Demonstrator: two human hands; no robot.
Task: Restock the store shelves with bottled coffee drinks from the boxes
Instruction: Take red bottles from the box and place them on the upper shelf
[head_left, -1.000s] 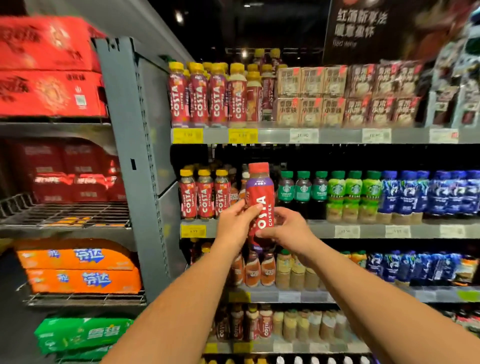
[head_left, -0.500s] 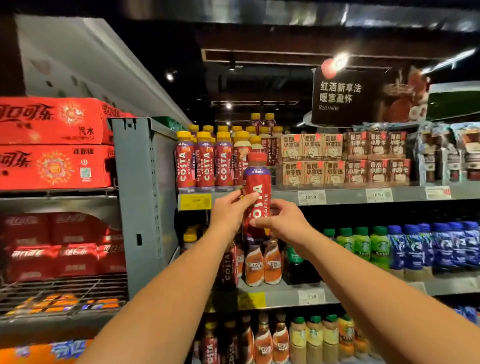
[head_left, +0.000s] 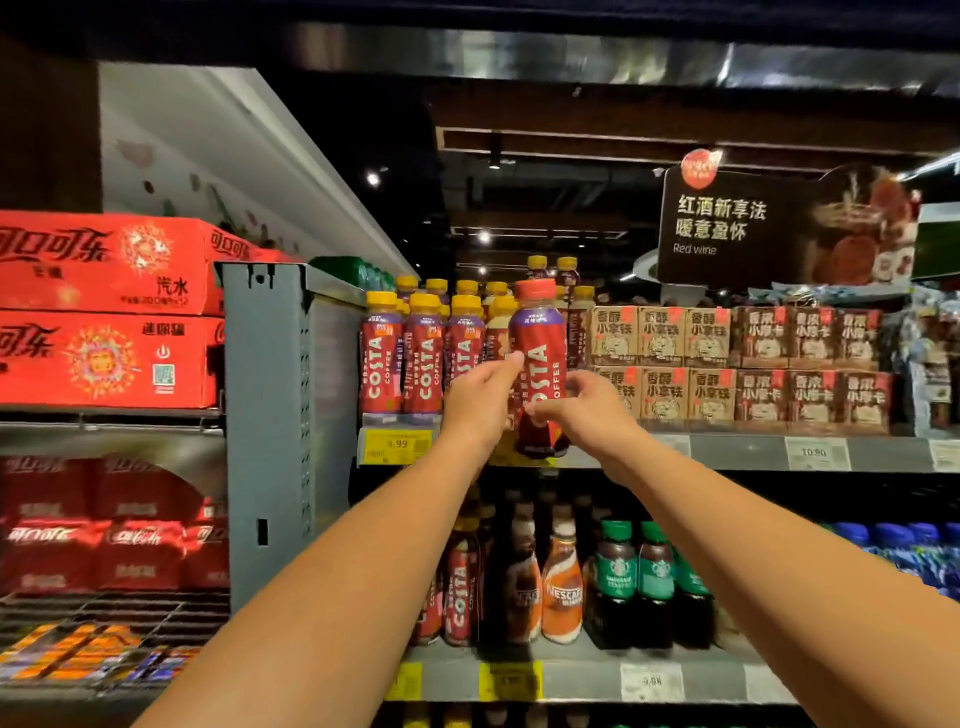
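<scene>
A red Costa coffee bottle (head_left: 540, 364) with an orange-red cap and purple shoulder is held upright at the front edge of the top shelf (head_left: 748, 452). My left hand (head_left: 480, 397) grips its left side and my right hand (head_left: 584, 408) pinches its right side. Its base is level with the shelf lip. Just to the left stand several yellow-capped Costa bottles (head_left: 423, 358) in rows on the same shelf.
Brown coffee cartons (head_left: 706, 364) fill the top shelf to the right. On the shelf below stand Nescafe bottles (head_left: 561, 587), Starbucks bottles (head_left: 615, 577) and blue bottles. A grey upright (head_left: 265, 426) separates red cola cases (head_left: 104, 312) on the left. A red-wine sign (head_left: 779, 228) hangs above.
Both hands have lifted the bottle from the middle shelf's height up to the top shelf's front edge, and the view has tilted upward with it.
</scene>
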